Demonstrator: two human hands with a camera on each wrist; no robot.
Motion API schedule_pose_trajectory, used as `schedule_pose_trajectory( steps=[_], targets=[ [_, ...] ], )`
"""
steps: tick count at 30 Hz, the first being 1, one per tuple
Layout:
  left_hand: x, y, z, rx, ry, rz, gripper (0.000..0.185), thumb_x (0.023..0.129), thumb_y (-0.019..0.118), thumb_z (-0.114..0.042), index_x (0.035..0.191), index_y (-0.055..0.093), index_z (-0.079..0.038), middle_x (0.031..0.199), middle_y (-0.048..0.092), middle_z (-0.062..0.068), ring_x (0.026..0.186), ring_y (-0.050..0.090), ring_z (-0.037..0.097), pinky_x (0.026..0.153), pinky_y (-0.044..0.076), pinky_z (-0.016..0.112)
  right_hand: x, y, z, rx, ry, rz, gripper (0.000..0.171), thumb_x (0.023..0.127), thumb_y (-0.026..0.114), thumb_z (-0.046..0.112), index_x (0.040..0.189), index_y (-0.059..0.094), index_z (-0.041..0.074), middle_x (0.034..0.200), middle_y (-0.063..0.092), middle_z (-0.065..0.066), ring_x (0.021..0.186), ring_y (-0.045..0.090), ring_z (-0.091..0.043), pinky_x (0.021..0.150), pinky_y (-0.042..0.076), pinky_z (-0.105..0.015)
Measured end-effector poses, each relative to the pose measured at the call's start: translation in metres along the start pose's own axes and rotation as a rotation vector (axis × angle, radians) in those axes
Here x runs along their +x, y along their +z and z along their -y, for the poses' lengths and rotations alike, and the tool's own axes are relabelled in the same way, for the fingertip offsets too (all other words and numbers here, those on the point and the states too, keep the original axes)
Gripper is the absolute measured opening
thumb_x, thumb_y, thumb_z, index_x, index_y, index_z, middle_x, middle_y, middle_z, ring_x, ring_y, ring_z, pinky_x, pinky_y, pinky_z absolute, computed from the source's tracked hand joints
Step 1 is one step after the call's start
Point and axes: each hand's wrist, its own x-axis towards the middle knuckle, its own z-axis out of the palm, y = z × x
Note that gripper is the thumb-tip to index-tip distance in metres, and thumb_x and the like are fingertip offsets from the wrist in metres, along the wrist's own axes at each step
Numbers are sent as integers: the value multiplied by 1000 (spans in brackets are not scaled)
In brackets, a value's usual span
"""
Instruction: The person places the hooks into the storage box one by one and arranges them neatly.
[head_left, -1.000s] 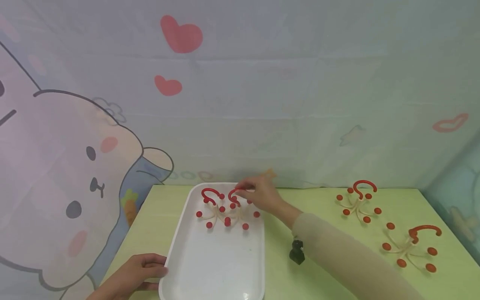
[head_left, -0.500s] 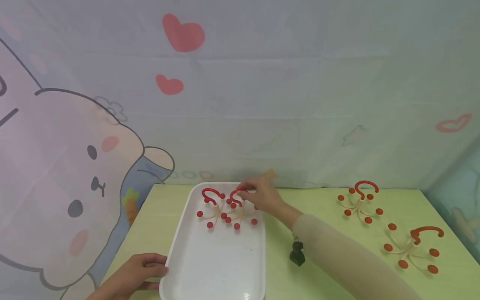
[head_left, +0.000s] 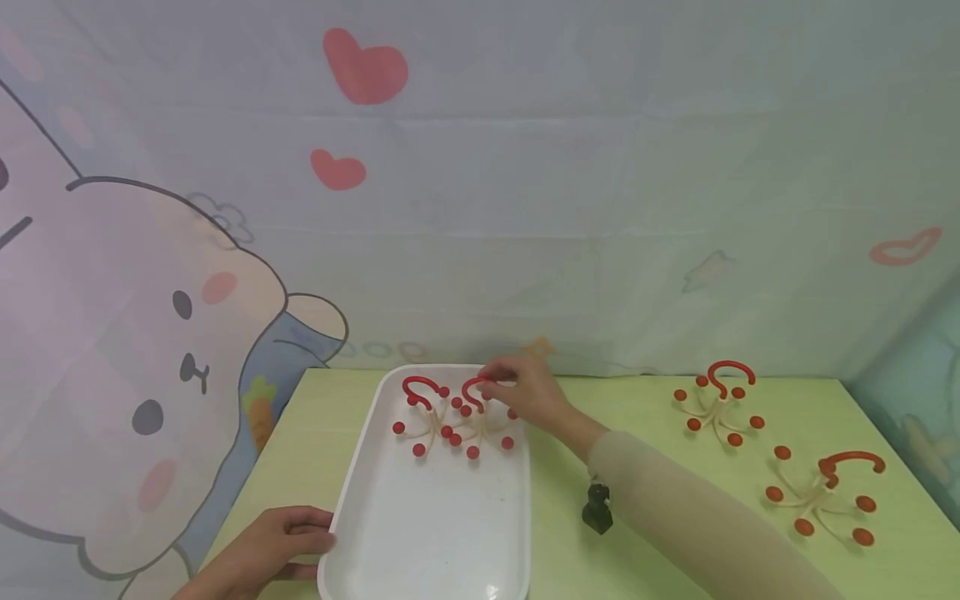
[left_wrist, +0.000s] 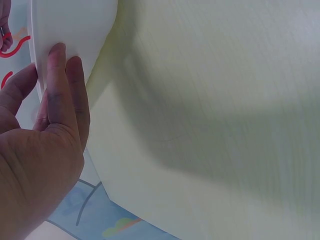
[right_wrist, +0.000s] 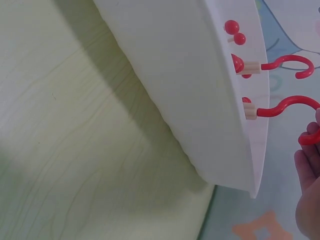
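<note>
Since a second ago the second hanger (head_left: pixel 480 417) has come down and inward in the tray (head_left: pixel 442 533): its legs were spread wider and nearer the right wall, now its red feet sit close against the first hanger (head_left: pixel 423 412), a couple of balls nearly touching in the middle. The half-second-old picture and now look almost the same. The left hand has not shifted.

Right hand (head_left: pixel 528 393) reaches over the tray's far right corner, fingertips pinching the red hook top of the second hanger. In the right wrist view the fingers (right_wrist: pixel 309 165) are at the frame edge with a bit of red at their tips; both hooks stick up over the tray rim, the nearer one (right_wrist: pixel 280 107) just beside the fingers, the other (right_wrist: pixel 285 64) further along.

Left hand (head_left: pixel 270 550) holds the tray's near left corner; in the left wrist view the straight fingers (left_wrist: pixel 62 85) lie flat on the outer wall of the tray (left_wrist: pixel 75 25), thumb on the rim side. It's pressing, not curled.

Both hangers stand upright at the tray's far end. Two more hangers sit on the green table (head_left: pixel 652 433) well to the right: one further back (head_left: pixel 716 404), one nearer and further right (head_left: pixel 821 492). A small black clip (head_left: pixel 597 510) lies on the table just beside the right sleeve (head_left: pixel 690 517).
</note>
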Motion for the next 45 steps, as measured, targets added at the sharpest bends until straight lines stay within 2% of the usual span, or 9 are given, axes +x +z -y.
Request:
schedule_pose_trajectory(
  steps=[5, 11, 19, 23, 27, 31, 37, 45],
  targets=[
    [-1, -1, 0, 2, 13, 12, 50, 96, 80, -17, 135, 64, 10, 122, 73, 13, 102, 72, 29, 90, 67, 47, 0, 0, 1, -7, -11, -4, 17, 95, 82, 9, 111, 81, 7, 106, 80, -6, 110, 76, -26, 96, 65, -38],
    [-3, -3, 1, -6, 58, 50, 48, 98, 78, -15, 134, 63, 13, 121, 73, 14, 103, 72, 27, 90, 67, 47, -1, -1, 1, -12, -24, 3, 19, 94, 84, 13, 112, 81, 7, 108, 80, -6, 110, 76, -27, 101, 63, -47],
    [-3, -4, 2, -18, 100, 86, 48, 99, 76, -14, 134, 61, 15, 121, 73, 13, 105, 72, 26, 90, 67, 47, -6, -11, 3, -28, 18, 44, 31, 95, 84, 19, 124, 78, 9, 121, 78, -5, 122, 71, -29, 107, 60, -48],
    [-3, -3, 0, -10, 74, 63, 47, 98, 77, -14, 133, 63, 14, 120, 73, 13, 103, 72, 27, 90, 67, 47, -9, -23, 3, -32, -3, 52, 35, 94, 85, 19, 126, 77, 7, 125, 77, -9, 123, 70, -31, 111, 56, -53],
    [-3, -1, -2, -1, 30, 29, 47, 97, 79, -15, 133, 64, 11, 121, 73, 13, 102, 73, 29, 90, 67, 47, -14, -35, 0, -59, -32, 59, 35, 94, 85, 21, 125, 78, 7, 124, 77, -9, 122, 70, -33, 110, 57, -50],
    [-3, -1, -4, -6, 0, 30, 49, 97, 79, -17, 135, 63, 11, 123, 73, 13, 103, 73, 31, 91, 67, 48, -23, -47, 0, -76, -46, 56, 37, 94, 86, 23, 126, 78, 8, 124, 77, -6, 122, 70, -31, 108, 59, -47],
    [-2, -1, -3, -9, -8, 23, 48, 98, 79, -17, 135, 64, 9, 123, 73, 13, 102, 73, 31, 91, 67, 48, -38, -67, 0, -74, -63, 52, 37, 92, 87, 24, 125, 79, 10, 122, 78, -5, 118, 73, -26, 107, 60, -48],
    [-2, -1, -2, -3, -9, 24, 46, 98, 78, -17, 133, 65, 9, 122, 73, 11, 102, 73, 32, 90, 67, 49, -60, -103, 2, -83, -56, 42, 36, 90, 89, 24, 124, 80, 14, 121, 79, -1, 119, 73, -25, 105, 60, -47]
  ],
)
